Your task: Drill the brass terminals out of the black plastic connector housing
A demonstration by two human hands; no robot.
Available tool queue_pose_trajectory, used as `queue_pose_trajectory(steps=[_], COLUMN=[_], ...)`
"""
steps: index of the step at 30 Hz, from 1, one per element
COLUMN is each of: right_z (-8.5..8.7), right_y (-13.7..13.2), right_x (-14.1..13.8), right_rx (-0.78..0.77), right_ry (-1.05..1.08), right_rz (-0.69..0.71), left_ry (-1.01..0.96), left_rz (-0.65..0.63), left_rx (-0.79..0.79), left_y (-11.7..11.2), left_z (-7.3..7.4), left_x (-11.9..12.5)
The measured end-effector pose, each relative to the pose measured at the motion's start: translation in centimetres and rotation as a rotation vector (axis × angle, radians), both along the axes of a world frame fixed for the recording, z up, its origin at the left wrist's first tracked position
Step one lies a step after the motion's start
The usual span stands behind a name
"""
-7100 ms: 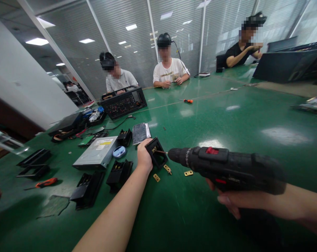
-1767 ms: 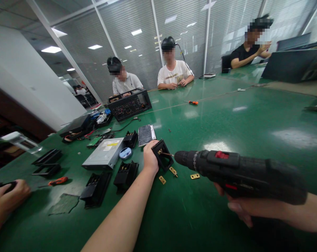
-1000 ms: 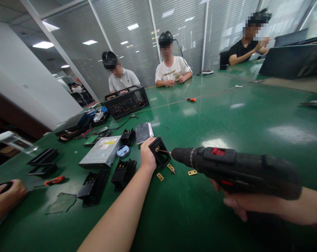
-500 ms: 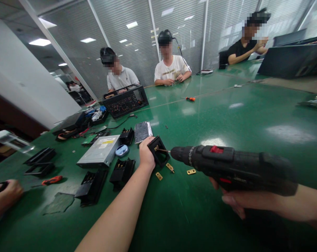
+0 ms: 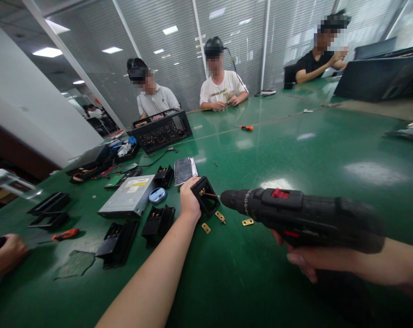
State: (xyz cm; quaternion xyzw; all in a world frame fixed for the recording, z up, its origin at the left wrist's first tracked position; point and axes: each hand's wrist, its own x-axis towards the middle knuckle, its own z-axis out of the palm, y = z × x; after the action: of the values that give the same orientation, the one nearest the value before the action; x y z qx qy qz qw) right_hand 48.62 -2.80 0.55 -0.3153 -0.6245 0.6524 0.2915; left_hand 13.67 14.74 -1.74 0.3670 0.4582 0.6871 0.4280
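Workshop — green bench (image 5: 295, 150), dismantled electronics (image 5: 126, 202).

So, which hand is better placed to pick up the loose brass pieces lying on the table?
Probably the left hand. It steadies the black frame directly beside the brass pieces. The right hand grips the drill and is not free.

Right hand (image 5: 305, 259) mostly hidden under the black drill (image 5: 302, 218); grip unseen. Bit tip lost inside the small black housing (image 5: 204, 195). Co-worker's hand (image 5: 3, 255) cut by left edge.
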Motion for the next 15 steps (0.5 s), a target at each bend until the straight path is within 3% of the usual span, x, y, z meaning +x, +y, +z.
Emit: queue_pose_trajectory(steps=[9,15], right_z=[-0.19,-0.06], right_y=[0.02,0.08], right_x=[-0.03,-0.21], right_rx=[-0.033,-0.012], right_ry=[-0.041,-0.052], right_rz=[0.004,0.007], left_ry=[0.003,0.009], left_rz=[0.002,-0.069], left_rx=[-0.001,0.019], left_y=[-0.05,0.01], left_z=[0.14,-0.05], left_x=[0.03,-0.14])
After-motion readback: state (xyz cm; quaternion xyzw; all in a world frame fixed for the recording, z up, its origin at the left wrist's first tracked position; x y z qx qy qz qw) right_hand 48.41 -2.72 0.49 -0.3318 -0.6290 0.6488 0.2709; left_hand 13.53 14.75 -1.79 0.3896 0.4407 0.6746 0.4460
